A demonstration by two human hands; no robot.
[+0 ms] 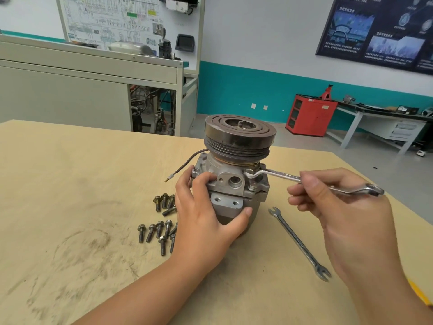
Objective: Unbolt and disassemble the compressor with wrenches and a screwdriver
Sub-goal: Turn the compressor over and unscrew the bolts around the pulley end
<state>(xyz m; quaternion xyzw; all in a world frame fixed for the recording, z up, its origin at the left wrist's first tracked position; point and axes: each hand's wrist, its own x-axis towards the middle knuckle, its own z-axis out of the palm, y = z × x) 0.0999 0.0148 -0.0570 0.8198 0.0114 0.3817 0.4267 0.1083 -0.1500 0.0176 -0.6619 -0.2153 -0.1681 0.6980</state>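
On the bench (70, 184), the compressor (234, 184) stands upright, pulley on top.
Left hand (206, 214) grips its housing; right hand (328, 198) pinches a ring wrench (281, 175) seated on a flange bolt (249, 171). Loose bolts (159, 228) lie left of it, an open-ended wrench (298, 242) to the right.

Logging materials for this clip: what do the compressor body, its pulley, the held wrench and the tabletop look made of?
Compressor body: likely cast aluminium, matte pale grey, slightly rough.
Pulley: probably steel, dark, worn, rust-tinged.
Wrench: seemingly chrome-plated steel, bright mirror-like reflections.
Tabletop: light wood or plywood, faint grain, dark smudges.
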